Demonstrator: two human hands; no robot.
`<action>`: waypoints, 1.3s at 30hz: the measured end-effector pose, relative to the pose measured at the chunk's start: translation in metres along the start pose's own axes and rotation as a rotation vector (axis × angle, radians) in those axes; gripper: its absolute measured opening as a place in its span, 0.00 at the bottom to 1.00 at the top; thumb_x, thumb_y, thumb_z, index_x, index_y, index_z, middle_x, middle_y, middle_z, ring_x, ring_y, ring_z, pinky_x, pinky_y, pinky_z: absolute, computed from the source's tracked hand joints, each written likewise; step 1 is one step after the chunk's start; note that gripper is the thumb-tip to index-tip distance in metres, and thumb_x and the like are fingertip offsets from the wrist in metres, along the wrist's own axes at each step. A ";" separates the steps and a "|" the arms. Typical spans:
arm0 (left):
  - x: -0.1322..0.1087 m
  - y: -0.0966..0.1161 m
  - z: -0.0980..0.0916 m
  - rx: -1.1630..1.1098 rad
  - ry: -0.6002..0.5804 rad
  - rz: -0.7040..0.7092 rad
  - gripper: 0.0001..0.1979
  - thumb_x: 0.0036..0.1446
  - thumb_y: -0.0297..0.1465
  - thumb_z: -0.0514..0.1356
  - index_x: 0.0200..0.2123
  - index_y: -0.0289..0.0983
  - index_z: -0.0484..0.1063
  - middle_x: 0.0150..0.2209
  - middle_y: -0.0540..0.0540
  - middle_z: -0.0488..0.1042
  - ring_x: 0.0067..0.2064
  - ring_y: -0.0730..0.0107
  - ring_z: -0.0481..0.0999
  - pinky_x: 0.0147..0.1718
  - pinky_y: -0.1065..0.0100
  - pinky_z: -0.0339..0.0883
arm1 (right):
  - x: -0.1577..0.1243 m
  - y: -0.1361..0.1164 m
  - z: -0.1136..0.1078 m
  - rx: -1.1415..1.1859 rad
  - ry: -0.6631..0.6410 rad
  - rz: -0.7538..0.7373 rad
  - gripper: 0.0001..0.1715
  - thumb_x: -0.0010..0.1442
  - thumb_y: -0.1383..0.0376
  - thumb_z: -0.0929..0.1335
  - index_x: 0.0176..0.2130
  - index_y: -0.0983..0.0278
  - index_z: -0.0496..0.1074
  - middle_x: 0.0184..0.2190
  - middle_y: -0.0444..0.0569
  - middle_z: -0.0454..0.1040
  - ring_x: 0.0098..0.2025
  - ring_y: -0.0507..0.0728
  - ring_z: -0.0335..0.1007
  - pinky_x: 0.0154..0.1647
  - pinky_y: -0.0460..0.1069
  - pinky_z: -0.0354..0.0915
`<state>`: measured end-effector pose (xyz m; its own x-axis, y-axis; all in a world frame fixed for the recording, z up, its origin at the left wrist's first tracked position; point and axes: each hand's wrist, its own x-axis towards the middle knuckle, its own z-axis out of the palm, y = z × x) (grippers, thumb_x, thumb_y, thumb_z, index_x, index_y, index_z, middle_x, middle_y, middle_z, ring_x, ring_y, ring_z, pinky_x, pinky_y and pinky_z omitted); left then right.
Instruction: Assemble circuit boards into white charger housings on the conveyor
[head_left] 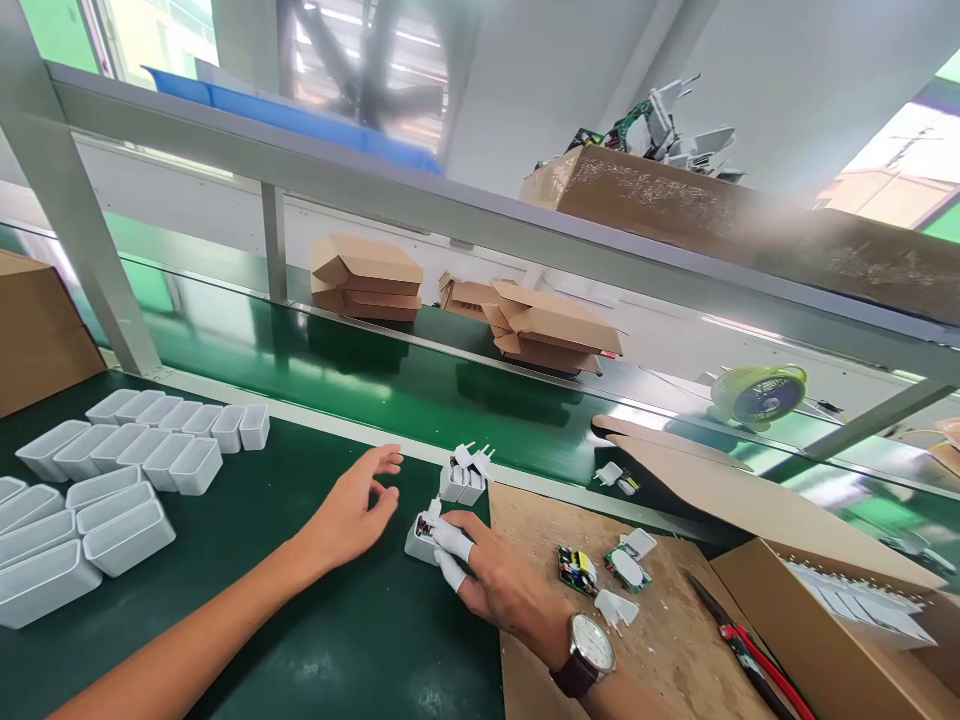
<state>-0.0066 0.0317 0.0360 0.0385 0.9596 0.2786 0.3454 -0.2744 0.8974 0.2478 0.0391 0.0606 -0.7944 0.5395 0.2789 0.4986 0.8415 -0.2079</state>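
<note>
My right hand [487, 570], with white covers on its fingertips and a watch at the wrist, grips a white plastic charger housing [420, 542] that has a circuit board and a plug part in its open top. To the left, my left hand [356, 510] hovers over the green mat, fingers apart and holding nothing. Just behind the housing stand white housings [461, 485] with plug parts sticking out of their tops. Right of my right hand lie a circuit board with a yellow part [576, 568], another board [628, 568] and a white plug piece [616, 607].
Rows of white housings [135, 450] fill the left side. Red-handled pliers [742, 645] lie on the cardboard sheet [540, 510], beside a carton [810, 640] of white parts. Folded cartons [367, 280] and a green fan [761, 393] stand behind. Overhead, a shelf beam [450, 205] crosses.
</note>
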 end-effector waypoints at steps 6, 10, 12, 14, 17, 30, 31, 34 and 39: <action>-0.012 -0.051 -0.018 0.046 0.136 -0.066 0.24 0.61 0.32 0.54 0.61 0.36 0.64 0.54 0.36 0.76 0.53 0.56 0.78 0.50 0.51 0.76 | 0.002 0.006 0.001 -0.014 -0.060 0.071 0.24 0.65 0.72 0.65 0.59 0.60 0.70 0.58 0.57 0.72 0.50 0.61 0.77 0.53 0.55 0.77; -0.016 -0.056 -0.014 0.059 0.136 -0.035 0.25 0.60 0.30 0.54 0.61 0.37 0.65 0.52 0.39 0.77 0.50 0.58 0.80 0.48 0.53 0.77 | -0.004 0.004 0.014 -0.044 -0.081 0.091 0.22 0.64 0.74 0.65 0.56 0.61 0.72 0.55 0.56 0.74 0.47 0.59 0.78 0.48 0.52 0.78; -0.018 -0.054 -0.010 0.065 0.140 -0.016 0.25 0.59 0.29 0.54 0.60 0.37 0.66 0.51 0.39 0.78 0.49 0.59 0.80 0.47 0.53 0.78 | -0.005 0.003 0.016 -0.064 -0.079 0.092 0.21 0.64 0.74 0.64 0.55 0.62 0.72 0.55 0.58 0.74 0.45 0.60 0.78 0.46 0.53 0.78; -0.020 -0.052 -0.008 0.075 0.142 -0.005 0.25 0.59 0.29 0.54 0.60 0.37 0.67 0.50 0.40 0.79 0.48 0.59 0.80 0.47 0.53 0.78 | -0.004 0.002 0.012 -0.075 -0.074 0.094 0.21 0.65 0.74 0.64 0.55 0.63 0.72 0.55 0.59 0.74 0.43 0.60 0.78 0.44 0.53 0.79; -0.025 -0.051 -0.011 0.095 0.135 -0.009 0.25 0.59 0.28 0.55 0.60 0.39 0.67 0.50 0.41 0.79 0.48 0.59 0.81 0.48 0.53 0.78 | -0.003 -0.003 0.003 -0.045 -0.010 0.113 0.23 0.66 0.73 0.63 0.58 0.63 0.69 0.57 0.60 0.73 0.46 0.61 0.78 0.48 0.56 0.78; -0.048 -0.028 0.019 0.113 -0.121 0.222 0.32 0.64 0.31 0.63 0.68 0.44 0.58 0.62 0.37 0.70 0.59 0.51 0.75 0.55 0.50 0.76 | -0.015 -0.012 0.019 0.034 -0.009 0.171 0.24 0.62 0.75 0.62 0.54 0.61 0.71 0.57 0.58 0.72 0.48 0.61 0.76 0.48 0.56 0.77; -0.052 -0.027 0.023 0.112 -0.151 0.243 0.38 0.61 0.32 0.66 0.70 0.45 0.54 0.65 0.36 0.66 0.61 0.49 0.73 0.56 0.49 0.76 | -0.014 -0.016 0.020 0.130 0.049 0.206 0.23 0.64 0.74 0.62 0.55 0.60 0.71 0.57 0.57 0.72 0.50 0.61 0.76 0.51 0.56 0.76; -0.058 -0.021 0.031 0.062 -0.127 0.325 0.47 0.59 0.34 0.71 0.73 0.48 0.47 0.66 0.35 0.64 0.61 0.47 0.74 0.59 0.47 0.74 | -0.012 -0.030 0.025 0.610 0.249 0.404 0.15 0.70 0.63 0.64 0.54 0.56 0.72 0.52 0.53 0.77 0.51 0.62 0.77 0.52 0.57 0.76; -0.057 -0.003 0.036 -0.094 0.096 0.518 0.41 0.66 0.43 0.66 0.73 0.48 0.47 0.57 0.39 0.75 0.54 0.54 0.79 0.53 0.55 0.78 | -0.002 -0.057 0.026 1.404 0.341 0.702 0.14 0.67 0.54 0.68 0.46 0.60 0.74 0.42 0.53 0.82 0.41 0.63 0.81 0.39 0.57 0.79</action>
<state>0.0233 -0.0197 0.0051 0.0941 0.6883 0.7193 0.2184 -0.7192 0.6596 0.2119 -0.0112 0.0470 -0.3503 0.9321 -0.0919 -0.1368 -0.1479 -0.9795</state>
